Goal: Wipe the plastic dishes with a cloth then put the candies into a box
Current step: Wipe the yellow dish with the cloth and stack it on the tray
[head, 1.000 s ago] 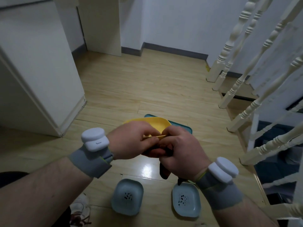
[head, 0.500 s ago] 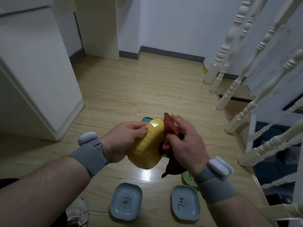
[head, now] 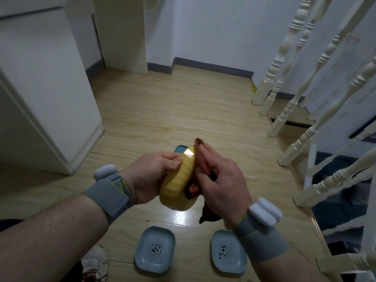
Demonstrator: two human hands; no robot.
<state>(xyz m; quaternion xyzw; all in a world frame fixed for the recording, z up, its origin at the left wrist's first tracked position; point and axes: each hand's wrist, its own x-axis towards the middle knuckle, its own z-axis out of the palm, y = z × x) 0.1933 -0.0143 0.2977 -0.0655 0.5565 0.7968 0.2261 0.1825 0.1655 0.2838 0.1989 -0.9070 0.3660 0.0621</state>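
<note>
Yellow dish (head: pixel 179 185) sits in the grip, held on edge in the air between both hands, back side toward the camera. Below the grip, nearest the person: two pale blue dishes (head: pixel 155 249) (head: pixel 226 251) flat on the wooden floor (head: pixel 183 110), side by side, apart from each other, each with dark specks at its centre; cannot tell what the specks are. A shoe (head: pixel 94 263) shows left of those. At the grip: left hand (head: pixel 151 176) curls round the dish's left rim, thumb on the back of it. Right hand (head: pixel 218 180) presses a dark reddish cloth (head: pixel 200 153) against the far face, fingers bunched round the cloth, its loose tail hanging below the palm. Behind the grip, a teal edge (head: pixel 180 147) pokes out at floor level, probably another dish or a tray; mostly hidden. Further off: white cabinet (head: pixel 40 78) to the left, stair balusters (head: pixel 305 78) to the right. No candies or box visible. Judged step: wiping the yellow dish, early in the task. Risks: the left-hand hold is on one rim only, so a hard wipe could lever the dish out and drop it onto the blue dishes directly underneath. The hanging cloth tail could drag through the cleaned pieces when the dish goes down.
</note>
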